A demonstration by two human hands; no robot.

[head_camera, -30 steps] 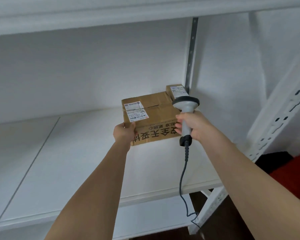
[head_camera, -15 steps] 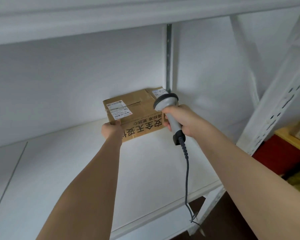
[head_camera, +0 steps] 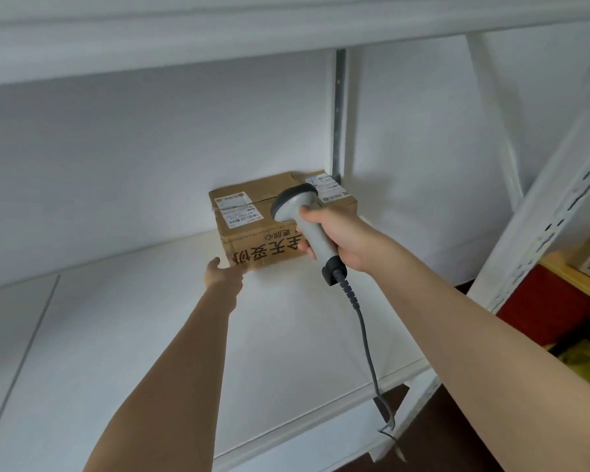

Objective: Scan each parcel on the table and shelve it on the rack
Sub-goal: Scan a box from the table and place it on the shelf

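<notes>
Two brown boxes sit on the white shelf (head_camera: 143,335) of the rack, in the middle of the frame, pushed back near the wall. The big parcel (head_camera: 252,229) is in front, with a white label on top and dark letters on its side. A smaller box (head_camera: 334,195) shows just behind it, beside the metal post (head_camera: 339,110). The left hand (head_camera: 223,275) is at the parcel's lower front corner, with its fingers out fairly straight and touching or almost touching the cardboard; I cannot tell which. The right hand (head_camera: 334,236) has its fingers wrapped tight around the grey scanner (head_camera: 304,219), which hangs in front of the parcel with its cord (head_camera: 365,335) trailing down toward the lower right. The step looks like settling the parcel in its spot. To do it well, push low and flat with the left fingers so the box slides straight and does not tip, and stop when it is snug by the smaller box. Keep the scanner and its cord up and away so they do not knock the box or catch on the shelf edge.
</notes>
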